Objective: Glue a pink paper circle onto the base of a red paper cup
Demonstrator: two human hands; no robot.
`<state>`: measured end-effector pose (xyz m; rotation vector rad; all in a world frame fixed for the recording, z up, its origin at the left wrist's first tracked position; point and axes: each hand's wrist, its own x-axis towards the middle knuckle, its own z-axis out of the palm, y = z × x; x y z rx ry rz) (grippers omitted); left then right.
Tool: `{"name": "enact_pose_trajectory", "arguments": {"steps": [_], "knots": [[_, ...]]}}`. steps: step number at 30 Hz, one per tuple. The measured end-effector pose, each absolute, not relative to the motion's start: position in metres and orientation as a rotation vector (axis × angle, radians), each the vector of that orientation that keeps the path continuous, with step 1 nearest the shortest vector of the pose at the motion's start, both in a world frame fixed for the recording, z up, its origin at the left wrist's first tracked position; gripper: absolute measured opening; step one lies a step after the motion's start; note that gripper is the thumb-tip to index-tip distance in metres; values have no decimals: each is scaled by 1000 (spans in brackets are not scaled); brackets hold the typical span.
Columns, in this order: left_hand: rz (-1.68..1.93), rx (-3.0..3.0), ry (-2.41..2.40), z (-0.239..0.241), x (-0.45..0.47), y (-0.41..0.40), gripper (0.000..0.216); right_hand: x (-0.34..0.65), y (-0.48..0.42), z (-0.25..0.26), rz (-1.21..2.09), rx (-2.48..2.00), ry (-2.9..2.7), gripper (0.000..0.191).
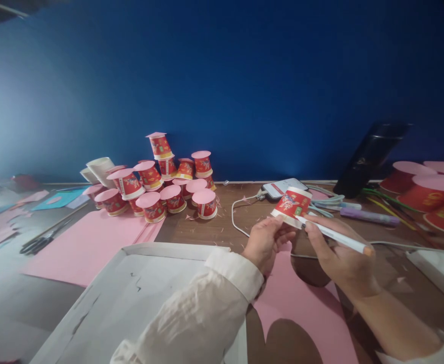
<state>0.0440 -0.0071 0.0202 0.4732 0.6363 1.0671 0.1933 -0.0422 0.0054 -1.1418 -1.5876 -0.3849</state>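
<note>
My left hand (269, 242) grips a red printed paper cup (292, 203) by its pale rim, which faces down and toward me. Between the fingers of my right hand (339, 258) is a white marker (337, 235) with an orange end. Its tip points at the cup's lower edge; whether it touches cannot be made out. Beneath both hands lies a sheet of pink paper (297, 303) with large rounded cut-outs. Stacked at the back are several red paper cups (150, 207), upside down with pink paper discs on top.
A white tray (138, 247) lies at front left beside pink sheets (89, 242) and scissors (49, 240). Behind the held cup are a phone (278, 188) and cables. A black bottle (369, 156) leans against the blue wall. Larger red cups (414, 192) stand at right, near a purple marker (369, 216).
</note>
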Motion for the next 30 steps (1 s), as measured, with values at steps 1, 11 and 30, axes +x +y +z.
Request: {"name": "enact_pose_trajectory", "arguments": {"steps": [1,11,30], "knots": [[1065,470,639,21,44,-7,15,193,-42,5,-378,-1140,-1588,14],[1071,430,671,27,42,-9,22,195,-41,3,-354,-1140,-1558,15],[1060,361,685,28,42,-3,25,196,-40,1,-336,-1185,-1522,14]]}}
